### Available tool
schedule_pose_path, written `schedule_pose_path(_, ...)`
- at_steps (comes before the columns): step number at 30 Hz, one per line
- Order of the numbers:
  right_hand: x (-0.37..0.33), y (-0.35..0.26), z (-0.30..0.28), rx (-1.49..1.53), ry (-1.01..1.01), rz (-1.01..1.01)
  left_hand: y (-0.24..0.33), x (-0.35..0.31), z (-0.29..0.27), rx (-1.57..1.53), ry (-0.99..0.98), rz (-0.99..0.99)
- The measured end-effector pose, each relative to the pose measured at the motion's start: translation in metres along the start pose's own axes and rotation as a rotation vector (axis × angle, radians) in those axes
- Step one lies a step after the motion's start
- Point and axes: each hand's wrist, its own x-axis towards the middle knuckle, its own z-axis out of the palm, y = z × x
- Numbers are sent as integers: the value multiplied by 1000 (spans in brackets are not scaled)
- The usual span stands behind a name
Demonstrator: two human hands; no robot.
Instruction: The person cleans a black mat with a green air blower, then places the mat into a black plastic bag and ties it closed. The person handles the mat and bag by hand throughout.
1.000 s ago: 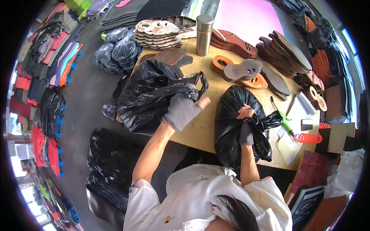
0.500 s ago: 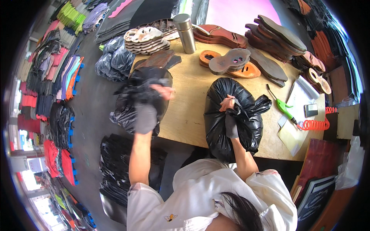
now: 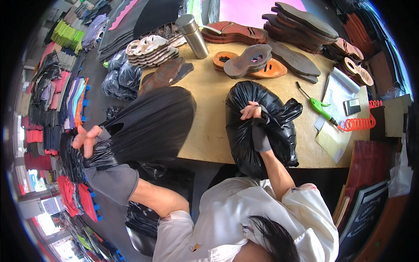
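Observation:
My left hand is out to the far left, a grey fingerless glove over its palm and wrist. It grips the gathered end of a black plastic bag, its fingertips showing beyond the bunched film. The bag is drawn taut between this hand and the table's left edge; its contents are hidden. On the right, a second, bulging black plastic bag rests at the table's front edge. My right hand, also in a grey fingerless glove, is closed on the twisted plastic at its top.
Behind the bags, the wooden table bears a steel flask, brown sole-shaped pieces and a stack of white cut-out pieces. A green air gun with a coiled red hose lies at right. Dark bundled bags stand beyond the left edge.
My left hand has swung from above the left bag out to the left, stretching its plastic along. My right hand stays on the right bag. The view has shifted slightly.

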Motion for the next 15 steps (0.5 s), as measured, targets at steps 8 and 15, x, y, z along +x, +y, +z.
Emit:
schedule_pose_path(8,5,-34,-25,24,46,-153,35,-24,67,-72,98,59)
schedule_pose_path(15,-2,-43,-18,-31,-128,98,42,-79,108,-939,-347,-762)
